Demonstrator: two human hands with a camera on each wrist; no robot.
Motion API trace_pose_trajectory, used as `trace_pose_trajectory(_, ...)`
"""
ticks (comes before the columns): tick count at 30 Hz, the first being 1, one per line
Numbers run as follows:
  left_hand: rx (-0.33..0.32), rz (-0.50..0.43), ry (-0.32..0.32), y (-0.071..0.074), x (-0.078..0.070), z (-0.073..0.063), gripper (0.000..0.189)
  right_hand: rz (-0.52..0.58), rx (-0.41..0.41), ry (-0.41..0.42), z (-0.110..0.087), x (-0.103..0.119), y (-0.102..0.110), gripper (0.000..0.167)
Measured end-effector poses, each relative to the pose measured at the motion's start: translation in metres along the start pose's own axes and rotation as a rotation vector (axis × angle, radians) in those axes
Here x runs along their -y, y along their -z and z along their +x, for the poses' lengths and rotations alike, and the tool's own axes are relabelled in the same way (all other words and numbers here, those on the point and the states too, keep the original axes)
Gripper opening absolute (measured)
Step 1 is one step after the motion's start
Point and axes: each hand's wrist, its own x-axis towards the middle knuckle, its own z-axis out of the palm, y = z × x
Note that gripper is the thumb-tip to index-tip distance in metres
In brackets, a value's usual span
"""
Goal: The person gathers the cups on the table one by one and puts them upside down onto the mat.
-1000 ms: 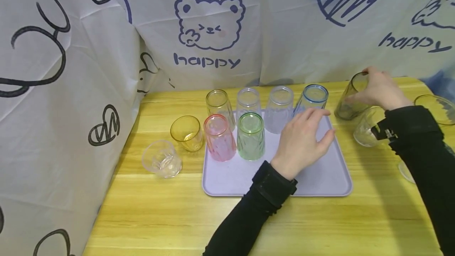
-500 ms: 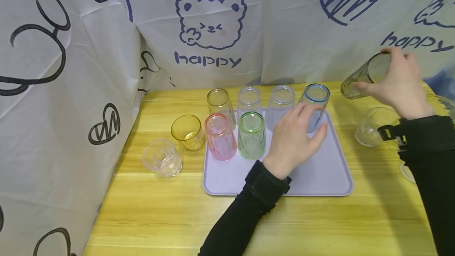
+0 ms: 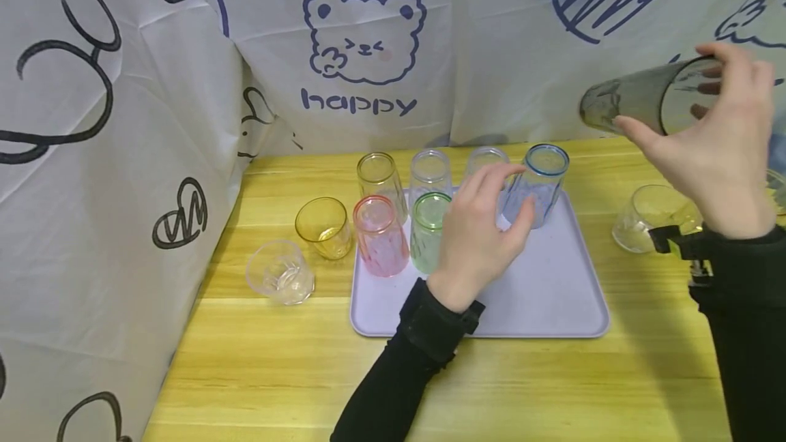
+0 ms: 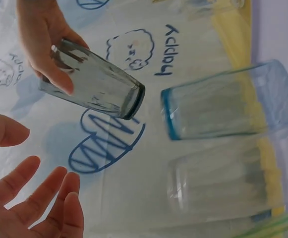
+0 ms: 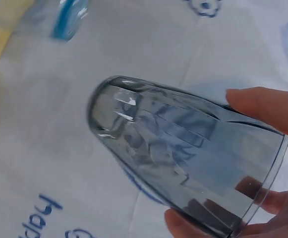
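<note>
A grey glass [image 3: 638, 97] tipped nearly on its side, up in the air.
The right hand [image 3: 727, 149] grips it around the mouth end, its base pointing left, above the table [image 3: 258, 367] and beyond the tray [image 3: 540, 292]. The left hand [image 3: 482, 234] (relaxed, grasp free) hovers over the tray beside the green glass [image 3: 426, 244], near the blue one [image 3: 531, 200].

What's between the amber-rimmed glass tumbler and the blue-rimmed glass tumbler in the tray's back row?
Head view: a clear glass tumbler, then a second clear tumbler partly behind the left hand.
</note>
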Motion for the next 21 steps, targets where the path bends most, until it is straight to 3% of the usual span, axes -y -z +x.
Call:
trace_pose_trajectory(7, -0.117, -0.079, -0.005, 0.024, 0.003, 0.0, 0.033, 0.286, -0.13, 0.105, -0.018, 0.022, -0.002, 0.076)
trace_pose_trajectory(15, -0.199, -0.135, 0.021, 0.049, 0.016, -0.004, 0.037, 0.608, -0.145, 0.168, -0.04, 0.041, -0.024, 0.078)
trace_pose_trajectory(21, -0.274, -0.199, 0.069, 0.063, 0.027, -0.007, 0.044, 1.09, -0.188, 0.166, -0.049, 0.059, -0.043, 0.078)
